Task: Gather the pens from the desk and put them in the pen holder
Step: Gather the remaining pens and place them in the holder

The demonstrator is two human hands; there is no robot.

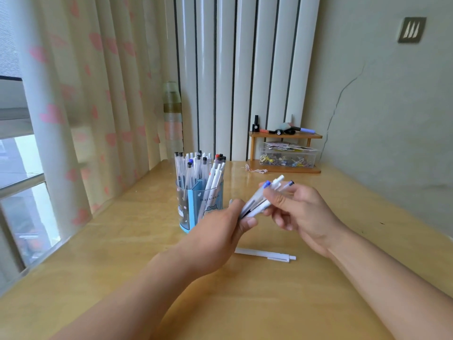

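Note:
A blue see-through pen holder [193,212] stands mid-desk, packed with several capped pens. Just right of it, above the desk, a small bundle of pens [267,195] with white and blue ends points up and to the right. My left hand [220,239] pinches the bundle's lower end. My right hand [301,212] grips the bundle near its upper end. One white click pen [264,255] lies flat on the wooden desk [122,241] below my hands.
A small wooden shelf [285,153] at the back right carries markers and a clear box of clips. A tall bottle [172,119] stands behind the holder by the curtain. A paper scrap [256,170] lies near the shelf.

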